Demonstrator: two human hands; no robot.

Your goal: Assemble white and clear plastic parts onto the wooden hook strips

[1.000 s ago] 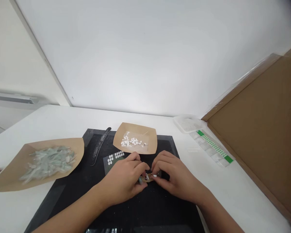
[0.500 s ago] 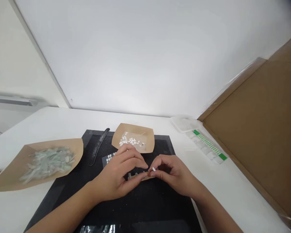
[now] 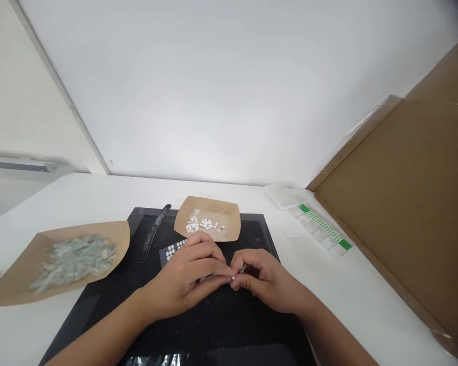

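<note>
My left hand (image 3: 193, 269) and my right hand (image 3: 269, 279) meet above the black mat (image 3: 198, 330), their fingertips pinched together. A small white piece (image 3: 233, 277) shows right where the fingertips touch; its exact kind is too small to tell. My right thumb and forefinger close around it, with the left fingers pressed against the same spot. Whatever else the left fingers grip is hidden. Behind my left hand, a dark sheet with rows of white dots (image 3: 171, 250) is partly covered.
A paper tray (image 3: 232, 218) with small white bits stands at the mat's back. A black curved nail file (image 3: 155, 234) lies left of it. Another paper tray (image 3: 118, 231) holds translucent greenish pieces. To the right are a clear case with a green strip (image 3: 326, 227) and a cardboard box (image 3: 404, 203).
The white piece has moved slightly left and down, to where both hands' fingertips meet. The tan strip seen under the fingers before is now hidden. The view has shifted a little.
</note>
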